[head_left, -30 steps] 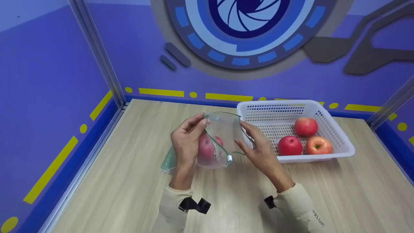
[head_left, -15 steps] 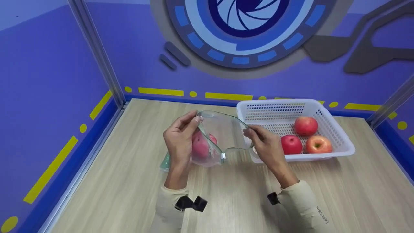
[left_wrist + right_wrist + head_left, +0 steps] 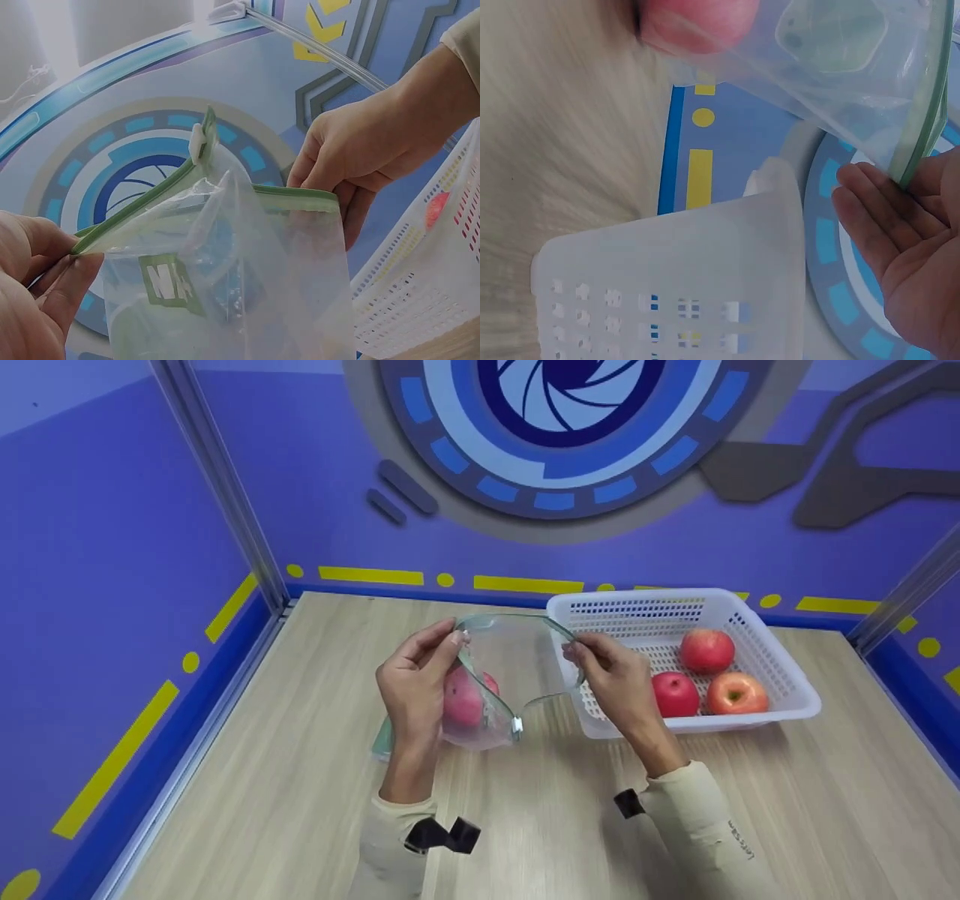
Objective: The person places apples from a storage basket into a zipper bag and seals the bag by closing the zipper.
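A clear zip bag (image 3: 517, 652) with a green rim and a white slider hangs between both hands, its mouth spread wide. My left hand (image 3: 416, 682) pinches one corner of the rim between thumb and fingers. At the opposite corner, my right hand (image 3: 619, 675) pinches the rim too. Through the plastic a red apple (image 3: 463, 697) shows low in the bag on the left side. In the left wrist view the green zip strip (image 3: 296, 196) runs from one hand to the other. The right wrist view shows the apple (image 3: 701, 22) at the bag's bottom.
Right of the bag stands a white perforated basket (image 3: 802, 697) holding three apples (image 3: 738, 694). Part of a green plastic packet (image 3: 382, 740) lies on the wooden table (image 3: 300, 810) behind my left wrist. Blue-purple panels (image 3: 315, 510) rise at the back and sides.
My right hand has moved slightly right and now pinches the bag's rim, where its fingers were spread apart before. My left hand has shifted a little left, and the mouth is wider.
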Available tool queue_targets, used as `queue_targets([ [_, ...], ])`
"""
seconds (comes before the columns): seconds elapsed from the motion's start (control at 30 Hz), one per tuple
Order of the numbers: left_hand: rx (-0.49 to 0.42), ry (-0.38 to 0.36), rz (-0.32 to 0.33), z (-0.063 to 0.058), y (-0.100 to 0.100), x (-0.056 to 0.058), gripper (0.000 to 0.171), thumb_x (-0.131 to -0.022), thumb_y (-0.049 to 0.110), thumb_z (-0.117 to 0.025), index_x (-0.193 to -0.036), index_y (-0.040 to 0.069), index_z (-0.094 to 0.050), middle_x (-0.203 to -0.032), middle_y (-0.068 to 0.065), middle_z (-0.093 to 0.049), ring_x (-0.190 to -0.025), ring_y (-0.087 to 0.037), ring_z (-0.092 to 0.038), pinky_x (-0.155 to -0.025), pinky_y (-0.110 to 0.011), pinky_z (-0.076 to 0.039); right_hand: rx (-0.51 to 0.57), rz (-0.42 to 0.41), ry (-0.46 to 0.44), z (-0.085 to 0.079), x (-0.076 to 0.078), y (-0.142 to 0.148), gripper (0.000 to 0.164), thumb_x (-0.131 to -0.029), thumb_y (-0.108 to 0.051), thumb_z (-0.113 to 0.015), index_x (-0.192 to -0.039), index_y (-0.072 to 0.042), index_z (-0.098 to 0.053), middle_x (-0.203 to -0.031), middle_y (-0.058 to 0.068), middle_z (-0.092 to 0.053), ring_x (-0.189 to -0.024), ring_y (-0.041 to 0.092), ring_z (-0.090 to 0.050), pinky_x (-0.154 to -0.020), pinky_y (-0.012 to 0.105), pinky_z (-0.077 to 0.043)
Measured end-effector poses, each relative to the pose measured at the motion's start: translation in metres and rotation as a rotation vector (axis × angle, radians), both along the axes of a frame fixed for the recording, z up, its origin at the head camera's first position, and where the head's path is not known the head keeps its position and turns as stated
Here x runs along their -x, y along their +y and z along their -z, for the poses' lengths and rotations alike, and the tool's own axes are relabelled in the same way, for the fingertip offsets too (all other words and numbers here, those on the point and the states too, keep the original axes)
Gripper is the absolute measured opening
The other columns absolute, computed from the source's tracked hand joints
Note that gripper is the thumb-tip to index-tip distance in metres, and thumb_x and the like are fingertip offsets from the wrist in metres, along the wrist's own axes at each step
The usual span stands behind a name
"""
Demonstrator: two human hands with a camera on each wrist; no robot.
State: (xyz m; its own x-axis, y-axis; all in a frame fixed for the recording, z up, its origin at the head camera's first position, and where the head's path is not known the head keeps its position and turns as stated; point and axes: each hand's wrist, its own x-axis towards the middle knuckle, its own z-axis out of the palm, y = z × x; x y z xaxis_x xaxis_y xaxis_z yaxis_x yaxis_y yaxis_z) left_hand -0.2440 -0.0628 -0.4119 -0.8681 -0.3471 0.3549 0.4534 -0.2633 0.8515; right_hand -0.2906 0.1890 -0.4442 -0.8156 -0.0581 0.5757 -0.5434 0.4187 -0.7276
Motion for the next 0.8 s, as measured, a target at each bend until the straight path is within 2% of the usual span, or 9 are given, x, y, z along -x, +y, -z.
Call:
queue_targets([
  [0.27,0.009,-0.016,-0.008,0.002,0.002,0.000,0.021,-0.098,0.001,-0.076,-0.119,-0.003,-0.077,-0.111,-0.017,-0.076,-0.101,-0.029,-0.076,-0.092,-0.039,-0.062,0.000,0.058,-0.110,0.001,0.000,0.015,0.018,-0.101,-0.008,-0.074,-0.118,-0.002,-0.078,-0.107,0.009,-0.079,-0.093,0.019,-0.073,-0.085,0.015,-0.057],
  [0.4,0.007,-0.019,-0.009,0.003,0.002,-0.001,0.022,-0.098,0.001,-0.075,-0.120,-0.003,-0.077,-0.111,-0.017,-0.076,-0.102,-0.029,-0.076,-0.092,-0.039,-0.062,-0.045,0.115,-0.121,0.002,0.001,0.031,0.022,-0.101,-0.014,-0.075,-0.120,-0.003,-0.078,-0.110,0.009,-0.079,-0.096,0.020,-0.074,-0.085,0.013,-0.055],
  [0.5,0.006,-0.019,-0.011,0.003,0.002,-0.001,0.022,-0.098,0.001,-0.075,-0.119,-0.003,-0.077,-0.110,-0.017,-0.076,-0.101,-0.029,-0.077,-0.091,-0.038,-0.062,-0.122,0.179,-0.118,0.004,0.002,0.047,0.025,-0.102,-0.017,-0.075,-0.122,-0.003,-0.077,-0.112,0.009,-0.079,-0.098,0.022,-0.075,-0.085,0.011,-0.053],
  [0.57,0.004,-0.017,-0.012,0.002,0.002,0.000,0.022,-0.098,0.001,-0.076,-0.119,-0.003,-0.077,-0.110,-0.017,-0.076,-0.100,-0.028,-0.077,-0.090,-0.038,-0.062,-0.169,0.209,-0.122,0.007,0.002,0.060,0.027,-0.101,-0.016,-0.076,-0.124,-0.002,-0.076,-0.115,0.011,-0.078,-0.101,0.025,-0.075,-0.088,0.017,-0.056],
  [0.63,0.005,-0.015,-0.012,0.002,0.002,0.000,0.022,-0.098,0.001,-0.076,-0.119,-0.003,-0.077,-0.110,-0.017,-0.076,-0.100,-0.028,-0.077,-0.090,-0.038,-0.063,-0.201,0.221,-0.141,0.010,0.003,0.072,0.031,-0.101,-0.016,-0.076,-0.127,0.000,-0.073,-0.120,0.014,-0.076,-0.106,0.030,-0.074,-0.095,0.030,-0.059],
  [0.73,0.007,-0.016,-0.008,0.002,0.002,0.000,0.022,-0.098,0.001,-0.075,-0.119,-0.003,-0.077,-0.110,-0.017,-0.076,-0.100,-0.028,-0.077,-0.090,-0.038,-0.063,-0.231,0.220,-0.154,0.016,0.003,0.090,0.039,-0.098,-0.013,-0.079,-0.131,0.003,-0.069,-0.128,0.020,-0.072,-0.116,0.038,-0.071,-0.100,0.053,-0.057],
  [0.8,0.012,-0.017,-0.005,0.003,0.002,0.000,0.022,-0.098,0.000,-0.075,-0.120,-0.003,-0.077,-0.110,-0.017,-0.076,-0.100,-0.028,-0.077,-0.090,-0.038,-0.062,-0.253,0.211,-0.173,0.019,0.003,0.100,0.044,-0.097,-0.013,-0.080,-0.134,0.004,-0.066,-0.133,0.023,-0.068,-0.121,0.043,-0.067,-0.103,0.060,-0.053],
])
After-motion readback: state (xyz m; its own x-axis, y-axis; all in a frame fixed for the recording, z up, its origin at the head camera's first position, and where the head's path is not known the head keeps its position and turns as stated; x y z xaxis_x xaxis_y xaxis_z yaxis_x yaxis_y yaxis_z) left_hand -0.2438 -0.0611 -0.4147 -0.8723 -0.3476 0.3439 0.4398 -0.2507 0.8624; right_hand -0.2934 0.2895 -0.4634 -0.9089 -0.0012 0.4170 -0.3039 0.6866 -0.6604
